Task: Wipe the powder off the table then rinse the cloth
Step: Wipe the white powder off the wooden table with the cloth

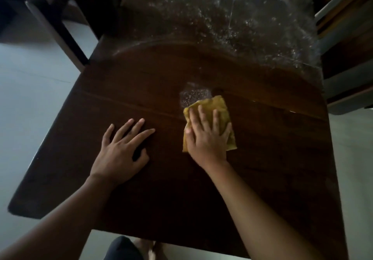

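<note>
head view: a dark wooden table (141, 179) fills the frame. the yellow cloth (219, 106) lies flat on it, a little right of the middle, and the right hand (207, 136) presses down on it with fingers spread and nearly straight, gripping nothing, just a flat palm bearing on the fabric. the left hand (121, 148) rests on bare wood to the left of the cloth, also flat with fingers splayed and holding nothing, apparently as a brace. a small patch of powder (193, 95) sits just beyond the cloth's far left corner, touching its edge. the near half of the table looks clean up to a curved line; beyond it, a broad band of powder (232, 17) covers the far end. chairs stand at the far left (66, 28) and along the right (347, 58), on a pale floor (30, 68).

judging from this, wiping is perhaps half done and rinsing has not begun. the risks: a long push away could sweep powder over the far or right edge onto the chair and floor. the cloth, held only by palm pressure, could slide out or bunch up. a loaded cloth may smear powder rather than lift it.
</note>
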`<action>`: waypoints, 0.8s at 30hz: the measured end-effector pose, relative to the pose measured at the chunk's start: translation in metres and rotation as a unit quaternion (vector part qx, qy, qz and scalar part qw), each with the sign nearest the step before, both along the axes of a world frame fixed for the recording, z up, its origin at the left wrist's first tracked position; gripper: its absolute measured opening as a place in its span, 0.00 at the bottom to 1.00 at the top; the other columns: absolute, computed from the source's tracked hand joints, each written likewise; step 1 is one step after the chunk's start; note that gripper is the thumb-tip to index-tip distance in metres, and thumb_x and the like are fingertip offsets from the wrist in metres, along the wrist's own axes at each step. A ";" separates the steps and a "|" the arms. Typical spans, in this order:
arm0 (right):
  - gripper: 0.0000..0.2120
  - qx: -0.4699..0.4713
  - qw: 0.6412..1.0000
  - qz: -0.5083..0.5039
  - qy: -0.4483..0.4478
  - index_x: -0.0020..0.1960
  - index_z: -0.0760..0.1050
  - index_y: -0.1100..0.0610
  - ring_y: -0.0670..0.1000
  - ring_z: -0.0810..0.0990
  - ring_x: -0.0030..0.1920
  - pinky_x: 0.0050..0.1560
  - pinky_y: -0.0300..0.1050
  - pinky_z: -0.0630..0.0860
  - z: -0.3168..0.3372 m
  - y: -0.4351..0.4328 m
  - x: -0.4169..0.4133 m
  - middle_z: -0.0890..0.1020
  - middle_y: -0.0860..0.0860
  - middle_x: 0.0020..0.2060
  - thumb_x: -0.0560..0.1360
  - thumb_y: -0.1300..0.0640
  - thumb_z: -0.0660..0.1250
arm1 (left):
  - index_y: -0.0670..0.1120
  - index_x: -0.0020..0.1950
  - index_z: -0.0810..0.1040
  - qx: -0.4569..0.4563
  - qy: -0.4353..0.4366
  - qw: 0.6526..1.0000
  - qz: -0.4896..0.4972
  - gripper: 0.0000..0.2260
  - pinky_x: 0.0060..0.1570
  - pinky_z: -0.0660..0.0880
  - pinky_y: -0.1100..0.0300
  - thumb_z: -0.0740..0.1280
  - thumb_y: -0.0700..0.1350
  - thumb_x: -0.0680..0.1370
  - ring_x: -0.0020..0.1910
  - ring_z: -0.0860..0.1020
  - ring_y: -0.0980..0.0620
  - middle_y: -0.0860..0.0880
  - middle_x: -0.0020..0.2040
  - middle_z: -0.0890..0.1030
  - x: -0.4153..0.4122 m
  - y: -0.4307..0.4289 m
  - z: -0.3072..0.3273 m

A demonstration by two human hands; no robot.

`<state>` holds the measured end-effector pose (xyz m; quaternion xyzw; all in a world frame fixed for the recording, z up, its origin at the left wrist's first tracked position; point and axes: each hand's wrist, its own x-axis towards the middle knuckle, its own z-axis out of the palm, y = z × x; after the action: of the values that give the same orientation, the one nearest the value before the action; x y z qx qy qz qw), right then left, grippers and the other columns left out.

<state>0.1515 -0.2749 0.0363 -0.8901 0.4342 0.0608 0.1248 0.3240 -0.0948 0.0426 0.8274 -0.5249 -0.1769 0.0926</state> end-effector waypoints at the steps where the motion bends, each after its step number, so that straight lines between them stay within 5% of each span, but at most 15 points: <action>1: 0.27 -0.001 0.999 0.040 -0.004 0.80 0.44 0.38 0.59 0.40 0.81 0.74 0.75 0.41 0.001 0.005 -0.009 0.46 0.42 0.81 0.82 0.38 0.43 | 0.65 0.77 0.57 -0.001 0.003 1.000 0.001 0.28 0.76 0.41 0.45 0.51 0.61 0.75 0.79 0.44 0.58 0.59 0.80 0.51 0.000 0.000 0.001; 4: 0.26 -0.022 0.999 0.036 -0.001 0.80 0.48 0.35 0.56 0.44 0.81 0.75 0.72 0.45 -0.002 0.000 -0.051 0.50 0.39 0.81 0.82 0.36 0.44 | 0.65 0.76 0.59 -0.004 0.007 1.000 0.009 0.28 0.77 0.42 0.46 0.51 0.61 0.75 0.79 0.45 0.58 0.59 0.79 0.54 0.002 0.001 0.003; 7: 0.28 -0.023 0.997 -0.075 0.021 0.80 0.48 0.36 0.57 0.44 0.81 0.75 0.73 0.44 -0.003 -0.020 -0.075 0.51 0.40 0.81 0.80 0.34 0.42 | 0.65 0.76 0.60 -0.011 0.012 1.000 0.019 0.27 0.77 0.42 0.47 0.52 0.60 0.76 0.79 0.47 0.58 0.59 0.79 0.55 0.001 0.000 0.003; 12: 0.29 -0.002 0.982 -0.187 0.025 0.80 0.41 0.40 0.62 0.37 0.80 0.71 0.78 0.41 -0.005 -0.028 -0.011 0.43 0.46 0.82 0.81 0.37 0.40 | 0.65 0.76 0.59 -0.007 0.012 1.000 0.015 0.26 0.77 0.41 0.48 0.52 0.60 0.76 0.79 0.46 0.59 0.60 0.79 0.54 0.003 0.000 0.004; 18: 0.28 0.010 0.998 0.053 -0.021 0.81 0.45 0.39 0.62 0.39 0.80 0.70 0.76 0.37 -0.002 0.022 0.053 0.46 0.44 0.82 0.81 0.38 0.42 | 0.65 0.75 0.61 -0.022 0.011 1.000 0.018 0.26 0.77 0.43 0.48 0.53 0.58 0.76 0.79 0.48 0.58 0.59 0.78 0.56 0.002 0.000 0.004; 24: 0.27 0.026 0.987 0.156 -0.014 0.80 0.44 0.39 0.60 0.35 0.80 0.71 0.75 0.33 -0.005 0.004 0.110 0.43 0.42 0.81 0.83 0.40 0.43 | 0.57 0.77 0.62 -0.045 0.008 0.998 0.037 0.28 0.77 0.45 0.48 0.55 0.55 0.76 0.78 0.52 0.58 0.59 0.77 0.61 0.001 0.000 0.000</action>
<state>0.2617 -0.2710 0.0312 -0.9440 0.2869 0.0781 0.1431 0.3245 -0.0947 0.0426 0.8399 -0.5004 -0.1561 0.1410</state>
